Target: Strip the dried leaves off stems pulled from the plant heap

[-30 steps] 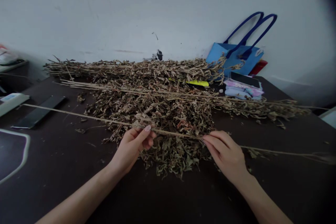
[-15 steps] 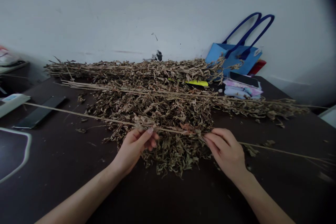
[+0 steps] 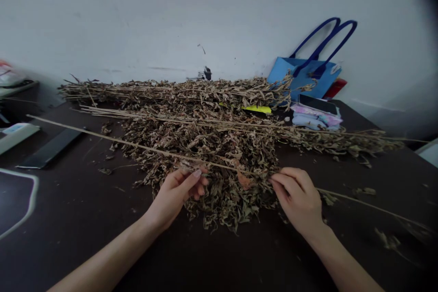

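A long dry stalk [image 3: 112,138] runs across the dark table [image 3: 219,255] from the far left to the right edge. My left hand [image 3: 178,191] pinches it near the middle, fingers closed around it. My right hand [image 3: 297,196] grips the same stalk further right, fingers curled. Both hands hover over a loose pile of stripped dry leaves [image 3: 219,164]. Behind the pile lie bundles of leafy dried stalks [image 3: 178,91].
A blue bag [image 3: 304,75] leans on the wall at the back right, with a phone on a folded cloth [image 3: 316,112] in front of it. A yellow object [image 3: 258,109] shows among the stalks. A dark flat bar [image 3: 51,148] and a white device [image 3: 15,134] lie at the left.
The stalk's left end has risen and swung away from me. Its right part has been drawn leftward through my right hand, and leaf bits now lie on the table at the right.
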Demonstrator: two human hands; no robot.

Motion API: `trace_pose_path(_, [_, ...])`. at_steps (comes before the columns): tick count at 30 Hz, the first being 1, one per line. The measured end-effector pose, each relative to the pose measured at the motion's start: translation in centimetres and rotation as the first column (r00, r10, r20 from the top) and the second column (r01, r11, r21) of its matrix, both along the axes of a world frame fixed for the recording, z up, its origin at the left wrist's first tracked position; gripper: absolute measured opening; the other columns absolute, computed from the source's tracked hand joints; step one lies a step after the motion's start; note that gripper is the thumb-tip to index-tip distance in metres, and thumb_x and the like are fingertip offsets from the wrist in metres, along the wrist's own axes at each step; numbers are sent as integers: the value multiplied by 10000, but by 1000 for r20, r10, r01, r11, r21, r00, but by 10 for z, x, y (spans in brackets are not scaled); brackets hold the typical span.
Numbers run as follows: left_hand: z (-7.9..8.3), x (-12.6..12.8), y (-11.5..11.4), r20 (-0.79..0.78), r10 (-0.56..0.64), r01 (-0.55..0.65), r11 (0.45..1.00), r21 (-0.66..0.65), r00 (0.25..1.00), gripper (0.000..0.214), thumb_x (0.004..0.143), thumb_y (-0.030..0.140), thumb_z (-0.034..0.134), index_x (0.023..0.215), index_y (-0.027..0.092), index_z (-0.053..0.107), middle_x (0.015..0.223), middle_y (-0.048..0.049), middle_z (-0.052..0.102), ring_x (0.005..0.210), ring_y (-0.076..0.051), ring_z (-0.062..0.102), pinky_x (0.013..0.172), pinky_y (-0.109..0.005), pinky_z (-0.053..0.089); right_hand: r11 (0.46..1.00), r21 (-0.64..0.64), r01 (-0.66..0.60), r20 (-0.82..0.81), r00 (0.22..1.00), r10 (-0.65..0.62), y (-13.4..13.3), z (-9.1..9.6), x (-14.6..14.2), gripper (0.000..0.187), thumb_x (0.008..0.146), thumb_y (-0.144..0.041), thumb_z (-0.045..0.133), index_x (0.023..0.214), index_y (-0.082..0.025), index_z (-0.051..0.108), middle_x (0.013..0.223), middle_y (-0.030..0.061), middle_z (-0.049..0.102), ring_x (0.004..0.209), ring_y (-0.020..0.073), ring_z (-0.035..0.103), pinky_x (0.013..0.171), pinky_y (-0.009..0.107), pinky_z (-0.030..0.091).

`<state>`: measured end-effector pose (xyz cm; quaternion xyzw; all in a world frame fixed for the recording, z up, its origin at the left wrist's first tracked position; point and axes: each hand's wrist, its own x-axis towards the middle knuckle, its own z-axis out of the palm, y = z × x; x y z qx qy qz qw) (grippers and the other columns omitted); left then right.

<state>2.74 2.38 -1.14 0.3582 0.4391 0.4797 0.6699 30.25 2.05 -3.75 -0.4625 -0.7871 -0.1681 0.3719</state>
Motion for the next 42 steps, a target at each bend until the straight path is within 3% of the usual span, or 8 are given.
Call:
trace_pose_path(6, [-1,1,-2,-36,-68,67,998,-12,997,212,760,252,667,922,114,659,738,-42,636,553,-81,517,494,-199,394,1000,-4,-5,-8,1000,5,-1,2,-2,127,815,-101,540,878,-205,575,861,58,547,797,179,558,720,319,474])
trace_pose_path(10, [1,1,-3,-81,-85,88,995,38,993,237,699,283,725,834,99,659,623,-21,601,544,-92,511,499,-200,399,1000,1,-23,-3,1000,23,-2,2,-4,129,807,-95,540,868,-202,580,855,56,546,797,178,562,720,313,478])
trace_pose_path(12, [1,0,-3,-30,-86,87,995,50,996,267,725,349,696,786,92,659,603,-32,601,554,-104,530,506,-206,414,1000,3,-20,8,1000,20,-3,1,-6,137,800,-85,548,868,-200,579,858,56,542,793,174,558,715,309,480])
trace_pose_path(17, [0,-4,-2,135,-23,26,999,-21,991,332,826,437,555,962,141,617,720,-49,654,554,-108,567,477,-206,432,999,45,-19,37,999,18,-7,-1,-11,151,792,-69,558,870,-196,581,859,57,548,798,174,559,745,323,485])
trace_pose_path(23, [3,0,-2,16,43,-43,999,20,999,219,772,258,654,944,133,604,678,-34,651,533,-111,579,460,-210,436,999,24,-22,-6,1000,22,-6,-3,-9,142,800,-94,550,874,-205,597,855,54,557,791,178,568,723,320,485])
trace_pose_path(30, [4,1,-1,-105,72,-62,994,89,992,135,773,251,639,751,119,629,678,-60,658,527,-121,575,466,-237,436,999,19,-36,2,999,36,-5,1,-9,162,801,-68,557,900,-196,564,871,61,537,815,179,546,743,330,480])
trace_pose_path(42, [3,-5,2,-265,15,34,983,182,964,130,814,259,603,771,137,615,714,-43,648,564,-113,576,508,-224,466,999,9,-53,-20,998,54,-5,3,-9,173,794,-62,565,899,-200,569,858,53,538,798,178,555,729,319,476])
